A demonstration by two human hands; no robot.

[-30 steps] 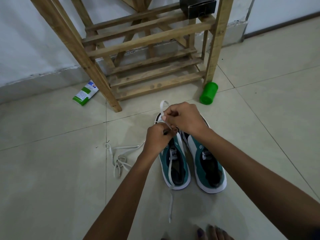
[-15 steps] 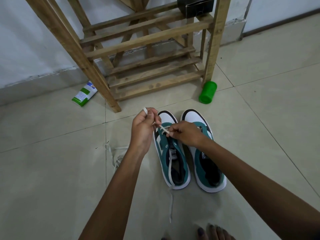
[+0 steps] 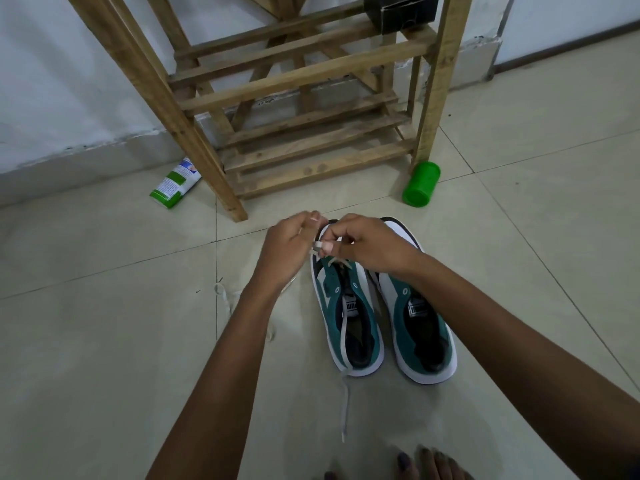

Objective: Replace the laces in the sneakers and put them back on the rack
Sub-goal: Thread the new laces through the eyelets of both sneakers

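Two teal/white sneakers sit side by side on the tile floor (image 3: 104, 341), toes pointing far toward the rack (image 3: 311, 98). Left shoe (image 3: 341, 306) has a white lace (image 3: 344, 341) partly threaded near the toe; one end runs back over the tongue, down past the heel & lies on the floor near the person. Right shoe (image 3: 419, 323) shows no lace, though its toe is partly hidden by the right hand.

Both hands are over the left shoe's toe, nearly touching. Right hand (image 3: 367, 244) is curled, thumb & fingers pinching the other lace end just above the front eyelets. Left hand (image 3: 291, 247) is curled too, fingertips next to that same end; can't tell if it actually grips the lace or just sits beside it.

A 2nd loose lace (image 3: 225, 299) lies on the floor left of the shoes, partly under the left forearm. A green cup (image 3: 420, 184) lies on its side by the rack's right leg. A green/white carton (image 3: 175, 183) lies by the left leg, near the wall. A dark box (image 3: 398, 10) sits on an upper rack shelf. Toes (image 3: 426, 462) show at the near edge.
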